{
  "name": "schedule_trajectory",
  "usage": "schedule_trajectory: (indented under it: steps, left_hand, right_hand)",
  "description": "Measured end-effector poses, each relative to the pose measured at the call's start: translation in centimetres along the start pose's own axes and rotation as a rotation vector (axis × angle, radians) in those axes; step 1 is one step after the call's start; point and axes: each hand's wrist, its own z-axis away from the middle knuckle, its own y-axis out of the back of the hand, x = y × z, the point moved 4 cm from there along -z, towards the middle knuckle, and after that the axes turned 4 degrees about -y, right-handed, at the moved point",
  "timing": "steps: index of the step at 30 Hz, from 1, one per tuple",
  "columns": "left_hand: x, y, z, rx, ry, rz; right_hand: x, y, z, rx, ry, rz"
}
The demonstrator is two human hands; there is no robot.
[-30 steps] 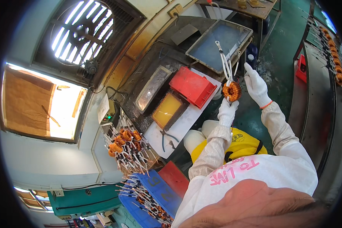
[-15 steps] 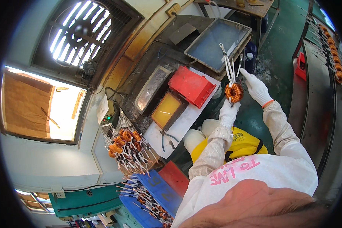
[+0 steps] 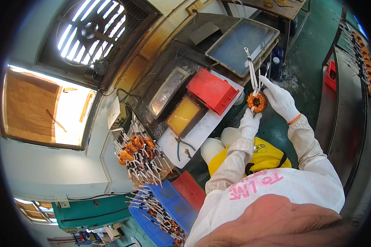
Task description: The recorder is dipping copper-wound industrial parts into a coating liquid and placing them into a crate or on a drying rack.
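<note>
A ring-shaped coil of copper wire [image 3: 257,102] with several white-sleeved leads is held up in front of me. My left hand [image 3: 249,124], in a white knit glove, grips the coil's lower edge. Close at its right side, my right hand [image 3: 279,98], gloved alike, has its fingertips closed against one of the leads [image 3: 268,71]. The longer leads [image 3: 250,68] point away from me and end in ring-shaped metal lugs.
Left of the coil stand a red plastic bin [image 3: 212,91], a yellow-surfaced pot [image 3: 181,116] and a metal-filled trough [image 3: 168,91]. Pliers [image 3: 179,145] lie on white board. Beyond is a liquid-filled tray [image 3: 240,47]. More coils fill a pile [image 3: 137,144], a blue crate [image 3: 175,197] and a right-hand rack [image 3: 367,66].
My right hand has come in closer to the coil, its fingers lower on the leads. The coil stays in my left hand. The whole view has shifted slightly.
</note>
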Motion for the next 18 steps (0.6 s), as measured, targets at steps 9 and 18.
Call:
schedule_trajectory:
  steps: [9, 18]
  left_hand:
    - [-1.3, -1.6, 0.1, 0.027, 0.046, -0.135]
    - [-2.6, -1.6, -0.9, -0.066, 0.052, 0.462]
  right_hand:
    - [0.6, -2.8, -0.7, -0.22, -0.138, 0.161]
    - [2.4, -1.5, 1.9, 0.156, -0.121, -0.135]
